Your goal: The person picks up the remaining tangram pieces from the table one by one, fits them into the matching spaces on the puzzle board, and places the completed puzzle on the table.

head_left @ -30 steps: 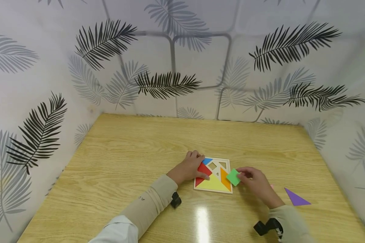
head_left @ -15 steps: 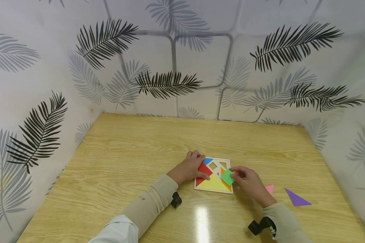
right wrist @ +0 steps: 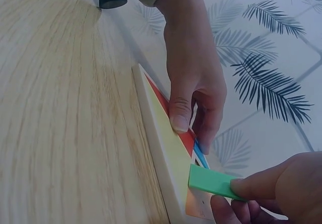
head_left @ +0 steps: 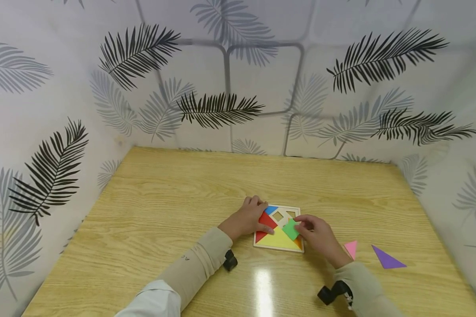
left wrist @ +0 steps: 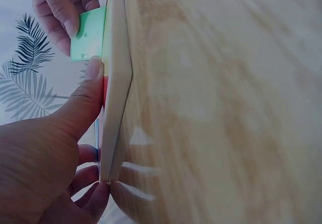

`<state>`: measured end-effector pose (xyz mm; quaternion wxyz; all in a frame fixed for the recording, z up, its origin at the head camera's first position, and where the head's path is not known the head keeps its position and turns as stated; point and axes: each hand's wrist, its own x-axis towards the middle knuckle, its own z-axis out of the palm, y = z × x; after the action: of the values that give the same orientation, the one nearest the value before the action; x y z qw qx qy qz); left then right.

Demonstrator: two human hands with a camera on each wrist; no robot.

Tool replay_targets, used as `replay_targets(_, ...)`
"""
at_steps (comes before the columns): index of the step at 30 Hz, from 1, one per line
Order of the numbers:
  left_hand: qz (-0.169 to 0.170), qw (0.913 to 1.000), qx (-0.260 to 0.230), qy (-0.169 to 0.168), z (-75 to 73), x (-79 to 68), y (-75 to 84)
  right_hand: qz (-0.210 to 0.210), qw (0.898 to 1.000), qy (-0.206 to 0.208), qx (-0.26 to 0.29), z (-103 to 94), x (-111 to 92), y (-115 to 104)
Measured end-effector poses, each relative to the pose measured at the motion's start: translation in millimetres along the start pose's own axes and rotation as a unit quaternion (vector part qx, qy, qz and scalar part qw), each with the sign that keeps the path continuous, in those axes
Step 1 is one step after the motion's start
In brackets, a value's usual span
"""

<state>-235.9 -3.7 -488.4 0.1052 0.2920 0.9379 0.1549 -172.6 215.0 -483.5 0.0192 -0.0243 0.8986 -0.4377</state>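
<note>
The tangram board (head_left: 275, 249) lies flat, its light wooden frame holding a blue, a red, a yellow (head_left: 276, 240) and an orange piece (head_left: 299, 241). My left hand (head_left: 246, 218) grips its left side, thumb on top and fingers at the far edge. Above the board, my right hand (head_left: 319, 235) pinches a green square piece (head_left: 291, 230) between thumb and fingers. In the right wrist view this green piece (right wrist: 214, 181) is tilted over the yellow and orange area. A square opening (head_left: 278, 216) shows near the top; the green piece hides part of the board.
On the wooden table (head_left: 174, 189), a pink piece (head_left: 351, 249) and a purple triangle (head_left: 386, 257) lie to the right, beside the right forearm. Leaf-patterned cloth walls (head_left: 206, 88) enclose the table at the back and both sides.
My right hand has carried the green square piece leftward from the board's right edge to over its middle, uncovering the pink piece. The left hand and board have stayed put.
</note>
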Motion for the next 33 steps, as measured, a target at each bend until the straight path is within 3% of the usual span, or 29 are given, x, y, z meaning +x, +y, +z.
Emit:
replay_targets(10, 0.000, 1.0000, 0.003, 0.000, 0.3, 0.1, -0.1, 0.007, 1.000, 0.000, 0.012, 7.2, 5, -3)
replay_targets(27, -0.001, 1.0000, 0.000, 0.005, 1.5, 1.0, -1.1, -0.045, 0.999, 0.020, -0.002, 18.1, 15, -8)
replay_targets(33, 0.002, 1.0000, 0.001, 0.006, 0.9, 1.0, -1.0, -0.037, 0.999, 0.024, 0.000, 20.7, 21, -8)
